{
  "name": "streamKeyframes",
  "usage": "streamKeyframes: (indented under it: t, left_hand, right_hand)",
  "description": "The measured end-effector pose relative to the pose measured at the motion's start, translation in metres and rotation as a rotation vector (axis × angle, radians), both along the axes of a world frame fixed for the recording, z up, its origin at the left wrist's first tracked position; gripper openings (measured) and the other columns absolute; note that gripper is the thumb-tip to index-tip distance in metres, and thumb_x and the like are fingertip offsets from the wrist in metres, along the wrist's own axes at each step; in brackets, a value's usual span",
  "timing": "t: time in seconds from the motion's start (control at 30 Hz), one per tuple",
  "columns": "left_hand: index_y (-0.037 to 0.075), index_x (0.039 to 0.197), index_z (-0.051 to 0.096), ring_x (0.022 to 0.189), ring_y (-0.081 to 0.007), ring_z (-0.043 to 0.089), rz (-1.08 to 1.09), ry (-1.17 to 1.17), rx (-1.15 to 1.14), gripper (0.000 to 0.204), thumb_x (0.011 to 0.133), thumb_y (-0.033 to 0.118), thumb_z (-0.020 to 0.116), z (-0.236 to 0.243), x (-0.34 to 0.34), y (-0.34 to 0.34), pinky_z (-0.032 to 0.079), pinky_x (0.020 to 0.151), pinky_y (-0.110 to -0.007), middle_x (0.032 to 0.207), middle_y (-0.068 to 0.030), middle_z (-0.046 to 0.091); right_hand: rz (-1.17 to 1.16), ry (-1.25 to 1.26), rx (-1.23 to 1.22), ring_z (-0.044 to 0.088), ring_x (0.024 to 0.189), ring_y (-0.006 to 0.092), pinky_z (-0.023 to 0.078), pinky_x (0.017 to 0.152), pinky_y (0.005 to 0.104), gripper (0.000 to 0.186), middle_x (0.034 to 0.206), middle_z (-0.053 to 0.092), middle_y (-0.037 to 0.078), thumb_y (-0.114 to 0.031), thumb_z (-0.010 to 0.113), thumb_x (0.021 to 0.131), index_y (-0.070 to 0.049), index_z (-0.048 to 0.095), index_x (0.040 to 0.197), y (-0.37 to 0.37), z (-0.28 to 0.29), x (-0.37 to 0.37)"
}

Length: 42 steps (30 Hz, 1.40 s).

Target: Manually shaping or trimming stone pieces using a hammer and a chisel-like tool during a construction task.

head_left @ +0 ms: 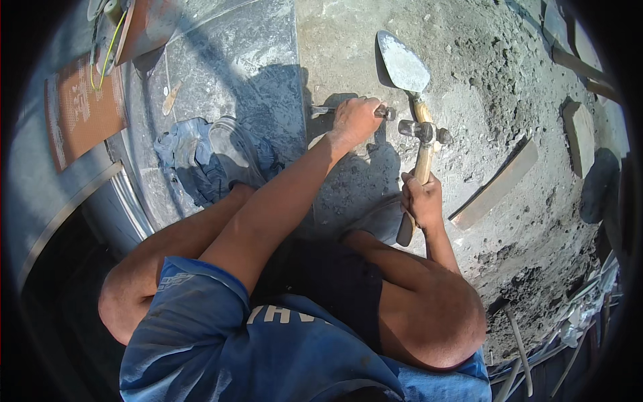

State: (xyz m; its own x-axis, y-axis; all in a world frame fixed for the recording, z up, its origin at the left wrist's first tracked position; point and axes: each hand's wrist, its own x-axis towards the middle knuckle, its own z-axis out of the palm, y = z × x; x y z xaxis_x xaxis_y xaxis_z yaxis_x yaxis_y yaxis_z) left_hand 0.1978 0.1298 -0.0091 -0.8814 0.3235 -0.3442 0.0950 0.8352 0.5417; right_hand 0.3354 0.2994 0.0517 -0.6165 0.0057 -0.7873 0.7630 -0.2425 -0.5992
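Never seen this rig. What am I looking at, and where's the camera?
There's no robot: a person works with two bare hands. The single picture comes from a wide fisheye camera worn on the head, looking down, so straight edges bend and picture left is the person's left. The left hand grips a metal tool, perhaps a chisel; the right hand holds a wooden-handled hammer. On the rough ground lie a trowel and a flat strip.

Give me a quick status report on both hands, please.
Left hand gripping chisel. Right hand gripping hammer. Trowel on ground, near hammer head.
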Motion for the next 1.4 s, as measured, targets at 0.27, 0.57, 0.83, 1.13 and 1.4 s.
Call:
streamKeyframes:
  t: [0.27, 0.57, 0.83, 1.13, 1.4]
  left_hand:
    - [0.007, 0.092, 0.065, 0.078, -0.0378, 0.063, -0.044, 0.049, 0.038, 0.019, 0.078, 0.019, 0.065, 0.001, 0.016, 0.004, 0.050, 0.071, -0.046, 0.081, -0.0173, 0.065]
    - [0.009, 0.095, 0.068, 0.077, -0.0343, 0.065, -0.040, 0.055, 0.091, 0.021, 0.074, 0.012, 0.065, 0.004, 0.021, 0.007, 0.051, 0.070, -0.044, 0.078, -0.0147, 0.066]
    - [0.009, 0.095, 0.068, 0.079, -0.0327, 0.065, -0.009, 0.033, 0.071, 0.022, 0.074, 0.009, 0.064, 0.000, 0.020, 0.001, 0.051, 0.070, -0.043, 0.082, -0.0141, 0.066]
    - [0.009, 0.096, 0.066, 0.080, -0.0341, 0.065, -0.028, 0.022, 0.043, 0.023, 0.073, 0.011, 0.065, -0.001, 0.034, 0.002, 0.051, 0.070, -0.045, 0.085, -0.0150, 0.067]
    - [0.007, 0.096, 0.066, 0.080, -0.0337, 0.065, -0.009, 0.068, 0.098, 0.023, 0.073, 0.009, 0.064, 0.008, 0.042, 0.006, 0.051, 0.071, -0.045, 0.083, -0.0155, 0.066]
  right_hand:
    - [-0.734, 0.290, -0.046, 0.040, 0.043, 0.0112, 0.038, 0.040, 0.0307, 0.012, 0.055, 0.040, 0.001, -0.011, 0.052, 0.091, -0.005, 0.044, 0.085, 0.002, 0.021, -0.015]
    - [-0.513, 0.208, 0.061, 0.037, 0.044, 0.0093, 0.037, 0.040, 0.0267, 0.009, 0.057, 0.036, -0.001, -0.011, 0.050, 0.092, -0.007, 0.042, 0.089, 0.034, 0.045, -0.027]
    - [-0.016, 0.005, -0.017, 0.047, 0.042, 0.0111, 0.039, 0.039, 0.0270, 0.012, 0.056, 0.050, 0.003, -0.010, 0.059, 0.087, -0.003, 0.051, 0.082, 0.003, 0.001, 0.014]
    - [-0.200, 0.040, 0.003, 0.045, 0.044, 0.0107, 0.037, 0.040, 0.0259, 0.015, 0.055, 0.047, 0.003, -0.012, 0.060, 0.087, -0.004, 0.049, 0.080, -0.007, 0.008, 0.015]
    - [-0.512, 0.184, 0.010, 0.042, 0.041, 0.0096, 0.036, 0.038, 0.0267, 0.013, 0.053, 0.044, 0.003, -0.005, 0.054, 0.088, -0.003, 0.046, 0.078, 0.021, 0.042, 0.000]
